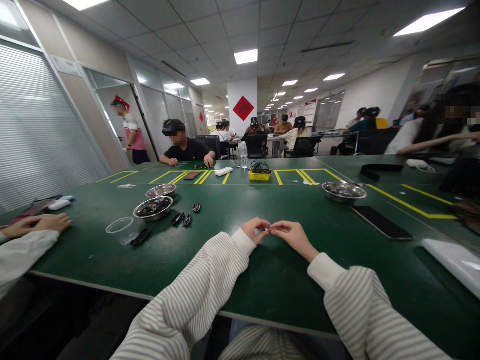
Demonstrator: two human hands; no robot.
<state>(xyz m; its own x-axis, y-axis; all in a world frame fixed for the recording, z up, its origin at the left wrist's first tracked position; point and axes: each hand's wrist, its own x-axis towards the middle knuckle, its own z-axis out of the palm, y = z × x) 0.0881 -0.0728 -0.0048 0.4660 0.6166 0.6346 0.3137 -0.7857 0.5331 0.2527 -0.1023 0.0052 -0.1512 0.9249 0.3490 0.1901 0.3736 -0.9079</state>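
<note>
Just above the green table [240,280], my two hands meet at the fingertips. My left hand [254,230] is closed in a pinch on a small dark part [265,229] with a light spot; its exact kind is too small to make out. From the other side, my right hand [292,236] pinches a tiny orange piece [270,228] at the end of that part. Fingers partly hide both pieces. To the left lie several small black plastic parts [186,219], beside a steel bowl [139,212] filled with similar dark pieces.
Another steel bowl [153,192] stands behind the first, with a clear plastic cup [127,231] nearby. At right are a steel bowl [343,199], a phone [382,222] and a white box [450,262]. A co-worker's hands [48,223] rest at far left.
</note>
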